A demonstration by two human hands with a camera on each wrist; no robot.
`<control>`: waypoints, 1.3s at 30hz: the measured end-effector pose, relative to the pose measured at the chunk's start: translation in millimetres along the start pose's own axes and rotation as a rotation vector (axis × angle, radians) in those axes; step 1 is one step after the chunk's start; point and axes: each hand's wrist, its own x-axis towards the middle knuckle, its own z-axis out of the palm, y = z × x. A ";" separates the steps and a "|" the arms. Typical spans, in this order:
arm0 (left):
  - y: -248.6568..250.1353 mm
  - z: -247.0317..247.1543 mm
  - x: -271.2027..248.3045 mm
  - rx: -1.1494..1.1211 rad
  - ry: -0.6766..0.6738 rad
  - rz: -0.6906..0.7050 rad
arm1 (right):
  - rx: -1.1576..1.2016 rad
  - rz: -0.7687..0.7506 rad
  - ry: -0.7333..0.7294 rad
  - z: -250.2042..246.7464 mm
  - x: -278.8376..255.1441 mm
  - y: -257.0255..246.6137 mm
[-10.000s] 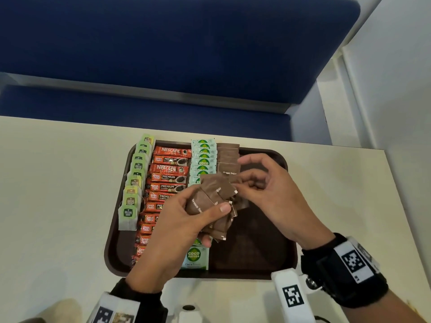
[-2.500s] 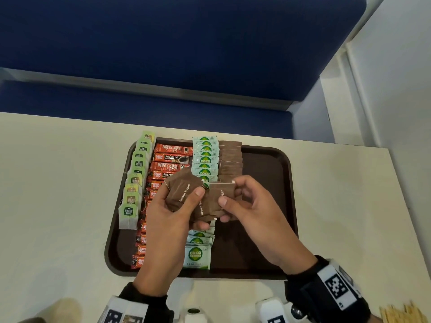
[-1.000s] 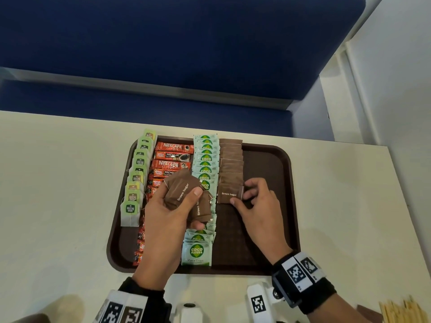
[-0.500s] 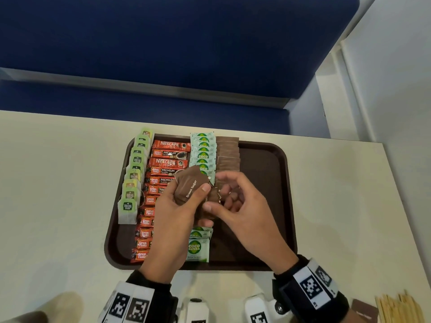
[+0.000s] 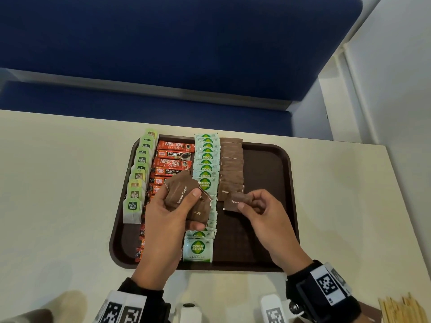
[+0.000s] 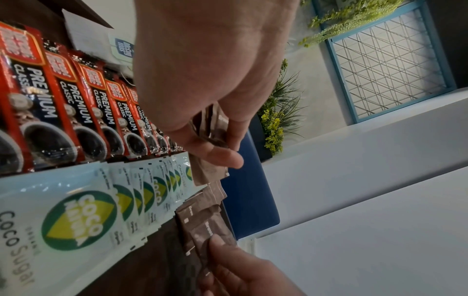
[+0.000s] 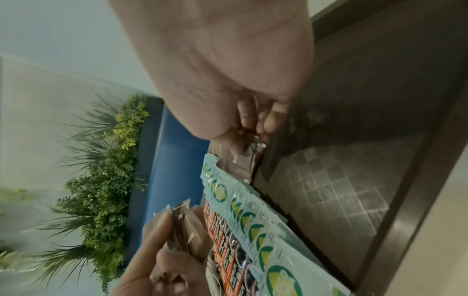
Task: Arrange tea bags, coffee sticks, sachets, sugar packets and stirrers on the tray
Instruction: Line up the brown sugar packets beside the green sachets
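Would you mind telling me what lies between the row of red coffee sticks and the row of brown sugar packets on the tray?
A row of pale green Coco Natura sugar sachets lies between the red coffee sticks and the laid brown sugar packets on the dark brown plastic tray, clearest in the head view.

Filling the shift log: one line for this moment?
left hand: holds brown sugar stack | right hand: pinches one packet | over tray

cream table (image 5: 58, 183) | blue padded bench (image 5: 163, 43) behind | white wall (image 5: 396, 66) right
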 end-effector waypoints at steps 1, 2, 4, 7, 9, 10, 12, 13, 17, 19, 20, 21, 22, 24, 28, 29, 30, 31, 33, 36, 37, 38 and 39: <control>-0.4 -0.6 0.1 0.005 0.002 0.002 | -0.019 -0.014 0.020 2.5 0.6 2.0; -1.0 -1.0 0.2 0.009 0.003 0.004 | -0.016 -0.021 0.036 4.8 1.3 3.4; -1.4 -1.2 0.1 0.014 0.001 0.008 | -0.032 -0.036 0.052 8.8 4.2 5.7; -1.6 -1.2 0.4 0.013 0.001 0.004 | -0.141 -0.118 0.091 12.5 8.7 9.1; -1.2 -1.0 1.1 0.011 -0.002 0.002 | -0.191 -0.181 0.127 14.5 10.9 11.3; -0.9 -1.0 1.6 0.009 -0.004 0.002 | -0.206 -0.203 0.139 16.0 12.1 12.6; -1.0 -1.3 2.4 0.009 -0.004 0.001 | -0.226 -0.230 0.154 18.4 13.9 15.3; -1.0 -1.3 2.7 0.008 -0.004 0.001 | -0.233 -0.239 0.161 19.5 14.8 16.4; -1.7 -1.9 3.2 0.008 -0.004 0.002 | -0.208 -0.251 0.168 20.9 17.4 19.2; -1.7 -2.0 3.3 0.006 -0.004 -0.001 | -0.198 -0.248 0.165 21.0 18.3 19.7; -1.6 -2.1 3.2 0.005 -0.004 -0.002 | -0.197 -0.246 0.163 21.0 18.6 19.9; -1.3 -2.0 3.4 0.004 -0.005 -0.002 | -0.202 -0.246 0.162 20.8 18.6 19.9; -1.2 -2.1 3.7 0.004 -0.005 -0.002 | -0.207 -0.248 0.160 20.5 18.5 20.0; -1.7 -1.9 4.7 0.008 -0.002 -0.004 | -0.208 -0.253 0.155 19.5 18.7 20.2; -1.8 -1.3 6.1 0.019 0.006 -0.011 | -0.216 -0.241 0.174 17.6 19.3 21.2; -1.7 -0.9 5.9 0.021 0.004 -0.014 | -0.230 -0.244 0.193 17.0 18.5 20.6; -1.8 -0.6 5.9 0.022 0.002 -0.016 | -0.246 -0.259 0.215 16.6 16.7 19.0; -1.6 0.2 5.5 0.022 0.000 -0.018 | -0.254 -0.287 0.236 16.2 14.0 15.9; -1.5 1.9 4.6 0.032 -0.005 -0.020 | -0.211 -0.351 0.242 15.7 6.7 4.9; -0.8 6.9 1.2 0.045 -0.041 -0.022 | -0.036 -0.371 0.056 16.7 -6.5 -22.6; -0.5 9.0 -0.8 0.048 -0.061 -0.028 | 0.011 -0.368 -0.022 17.3 -9.8 -31.4; -0.3 11.0 -2.9 0.053 -0.084 -0.033 | 0.041 -0.365 -0.082 17.8 -12.1 -39.0; -0.4 12.6 -4.9 0.062 -0.111 -0.037 | 0.058 -0.363 -0.119 18.0 -13.0 -45.0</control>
